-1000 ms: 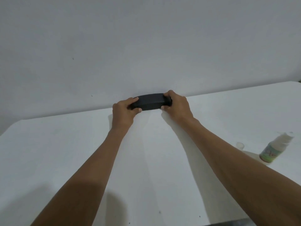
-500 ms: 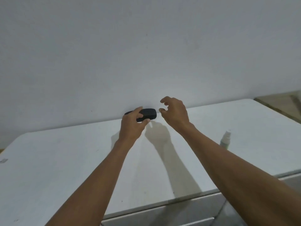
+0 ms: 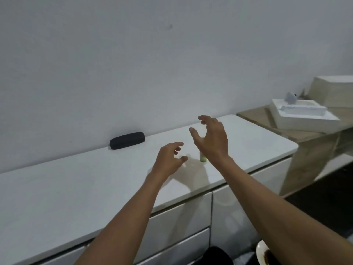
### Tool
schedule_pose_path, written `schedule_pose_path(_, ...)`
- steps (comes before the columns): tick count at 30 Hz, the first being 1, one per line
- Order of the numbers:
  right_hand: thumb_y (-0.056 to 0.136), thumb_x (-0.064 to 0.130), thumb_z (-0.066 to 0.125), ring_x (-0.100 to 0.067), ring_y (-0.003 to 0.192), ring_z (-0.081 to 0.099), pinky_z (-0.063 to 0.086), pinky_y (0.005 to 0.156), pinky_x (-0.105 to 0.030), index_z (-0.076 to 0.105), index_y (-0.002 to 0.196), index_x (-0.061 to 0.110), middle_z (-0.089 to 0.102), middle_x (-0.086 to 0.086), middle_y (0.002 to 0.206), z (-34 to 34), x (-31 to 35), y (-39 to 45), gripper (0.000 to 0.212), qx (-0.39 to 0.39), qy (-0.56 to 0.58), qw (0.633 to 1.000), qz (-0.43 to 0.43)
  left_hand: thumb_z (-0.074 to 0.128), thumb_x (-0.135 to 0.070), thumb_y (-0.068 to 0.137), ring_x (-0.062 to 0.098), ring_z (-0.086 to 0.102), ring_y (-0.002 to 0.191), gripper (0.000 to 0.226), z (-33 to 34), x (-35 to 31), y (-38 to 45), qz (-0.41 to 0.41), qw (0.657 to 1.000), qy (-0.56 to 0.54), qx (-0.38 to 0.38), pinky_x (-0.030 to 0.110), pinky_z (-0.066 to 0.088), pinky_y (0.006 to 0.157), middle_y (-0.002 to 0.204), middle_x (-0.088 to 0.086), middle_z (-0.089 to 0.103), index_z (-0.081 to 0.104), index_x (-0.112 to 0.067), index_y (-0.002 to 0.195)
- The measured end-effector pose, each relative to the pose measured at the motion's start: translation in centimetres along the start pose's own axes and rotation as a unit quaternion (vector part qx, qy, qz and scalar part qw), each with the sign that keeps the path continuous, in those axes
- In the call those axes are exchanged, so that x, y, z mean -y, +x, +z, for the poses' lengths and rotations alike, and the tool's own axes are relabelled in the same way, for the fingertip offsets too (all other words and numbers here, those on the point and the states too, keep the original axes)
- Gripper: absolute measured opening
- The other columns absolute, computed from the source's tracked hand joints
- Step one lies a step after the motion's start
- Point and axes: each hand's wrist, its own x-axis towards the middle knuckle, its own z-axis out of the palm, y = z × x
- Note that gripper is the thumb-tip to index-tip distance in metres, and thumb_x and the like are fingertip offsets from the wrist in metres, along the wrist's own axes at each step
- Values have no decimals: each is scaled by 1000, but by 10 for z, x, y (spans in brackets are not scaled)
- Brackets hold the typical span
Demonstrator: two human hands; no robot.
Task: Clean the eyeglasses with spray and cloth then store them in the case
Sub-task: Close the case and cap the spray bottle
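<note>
At ten o'clock on the white counter, against the wall, lay the closed case, rigid-looking, light, best gripped at its ends; left hand and right hand hovered loosely spread, holding nothing.

The case was plain matte black against a pale grey wall. The desk was glossy white. The spray bottle showed a green base. A side unit was beige; its tray was white.
</note>
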Motion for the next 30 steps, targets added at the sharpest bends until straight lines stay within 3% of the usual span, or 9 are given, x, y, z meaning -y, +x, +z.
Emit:
schedule_pose_path(5, 83, 48, 77, -21, 109, 62, 53, 91, -40, 53, 139, 21, 66, -1, 120, -6, -36, -39, 67, 86, 29, 990, 107, 82, -19, 84, 16, 61, 95, 57, 25, -12, -1, -19, 1000, 18, 14, 29, 51, 89, 119, 5, 66, 62, -17, 137)
schedule_pose_path(8, 84, 41, 78, -19, 101, 67, 55, 89, -39, 58, 133, 19, 70, 0, 116, 0, -47, -48, 57, 124, 44, 981, 143, 79, -18, 85, 20, 65, 94, 50, 35, -12, 1, -25, 999, 28, 9, 35, 54, 91, 119, 7, 66, 65, -14, 133)
schedule_pose_path(11, 90, 30, 73, -15, 88, 69, 56, 80, -35, 67, 115, 20, 74, 2, 108, 6, -52, -51, 28, 117, 42, 981, 147, 76, -15, 87, 21, 69, 96, 34, 42, -10, 3, -28, 999, 30, -11, 39, 56, 91, 113, 6, 72, 73, -13, 121)
schedule_pose_path(13, 91, 29, 72, -14, 84, 69, 58, 77, -36, 68, 110, 22, 74, 4, 104, 8, -53, -51, 21, 114, 41, 982, 143, 71, -11, 90, 20, 70, 95, 25, 46, -10, 4, -28, 999, 23, -22, 36, 56, 88, 106, 5, 76, 77, -11, 114)
schedule_pose_path(16, 91, 32, 72, -14, 82, 70, 58, 76, -38, 69, 109, 21, 75, 4, 102, 9, -56, -50, 21, 110, 41, 983, 142, 73, -6, 90, 18, 71, 91, 21, 47, -12, 8, -41, 997, -41, -46, 36, 58, 88, 98, 3, 77, 79, -11, 109)
schedule_pose_path(21, 91, 36, 72, -16, 83, 71, 57, 78, -36, 71, 107, 21, 77, 4, 101, 13, -61, -52, 22, 98, 31, 984, 148, 74, -11, 91, 8, 69, 80, 20, 32, -30, 24, -27, 986, -119, -109, 20, 53, 83, 96, -2, 75, 78, -15, 110)
schedule_pose_path(25, 92, 38, 71, -19, 87, 71, 53, 78, -33, 70, 106, 21, 78, 3, 102, 16, -62, -53, 22, 94, 16, 984, 147, 74, -13, 91, 18, 72, 81, 20, 26, -46, 33, -8, 981, -165, -105, 23, 56, 79, 94, -1, 76, 78, -15, 111)
schedule_pose_path(28, 92, 37, 71, -21, 90, 71, 53, 79, -33, 70, 111, 19, 78, 1, 105, 17, -62, -53, 26, 87, 9, 986, 143, 73, -10, 91, 19, 72, 84, 21, 29, -54, 34, 14, 979, -170, -112, 13, 54, 72, 95, 1, 75, 77, -11, 112)
schedule_pose_path(30, 93, 36, 70, -22, 90, 71, 53, 78, -33, 70, 113, 18, 78, 0, 105, 18, -63, -54, 27, 86, 8, 986, 143, 73, -8, 91, 19, 73, 88, 21, 33, -55, 33, 22, 976, -179, -123, 20, 57, 78, 96, 2, 76, 76, -10, 111)
